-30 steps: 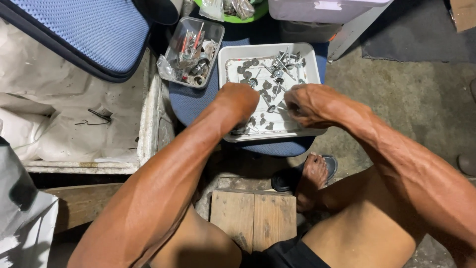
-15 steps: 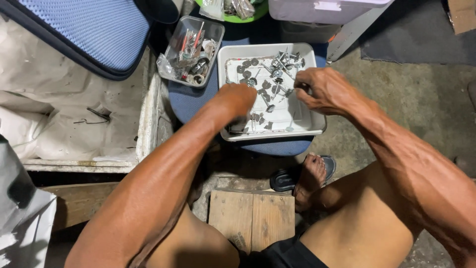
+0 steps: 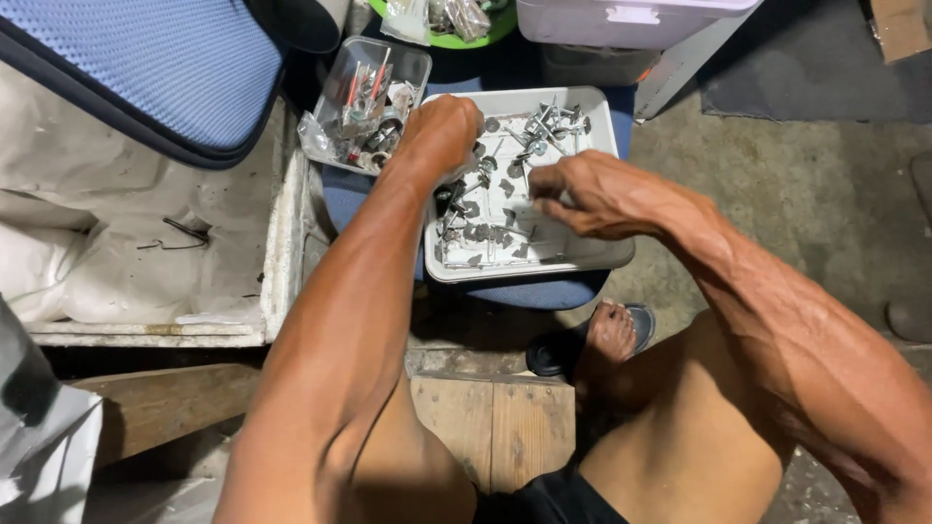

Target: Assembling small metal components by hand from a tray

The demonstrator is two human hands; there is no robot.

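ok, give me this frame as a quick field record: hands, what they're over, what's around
left hand: curled, at the upper left corner of the shallow white rectangular plastic tray; what the fingers hold cannot be told
right hand: fingers pinched over the tray's middle
tray contents: small grey metal screws and washers, scattered
tray support: blue round stool seat
left of tray: clear plastic box of mixed small hardware
far left: blue mesh cushion
below: bare foot on a dark sandal, wooden plank
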